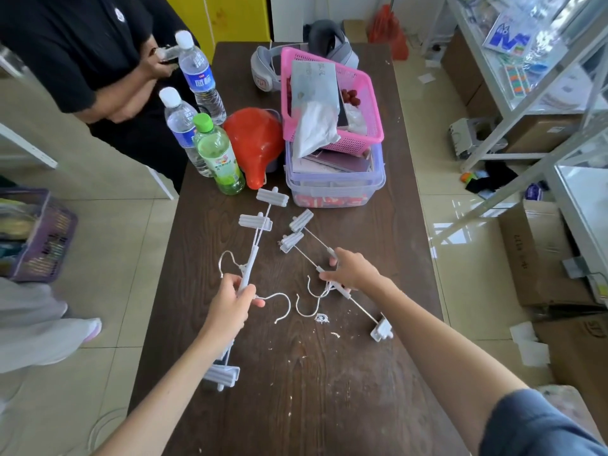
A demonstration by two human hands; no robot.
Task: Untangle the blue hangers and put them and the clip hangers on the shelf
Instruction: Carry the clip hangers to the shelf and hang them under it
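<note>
- The left hand [233,304] grips the middle bar of one pair of white clip hangers [255,248], fingers curled round it near the hooks; their far clips lie up the desk [296,390] toward the green bottle [218,156], the near clips under the forearm
- The right hand [353,269] has its fingers curled over the bars of a second pair of clip hangers [306,245], which slant from the clips near the clear tub [335,182] down to a clip at the desk's right side
- No blue hangers are visible here; the metal shelf [526,93] stands to the right, well apart
- Risk: the wire hooks of both pairs lie close together between the hands, so lifting either pair could snag the other
- Risk: a swinging far clip could knock over the bottles or the red funnel [256,139]
</note>
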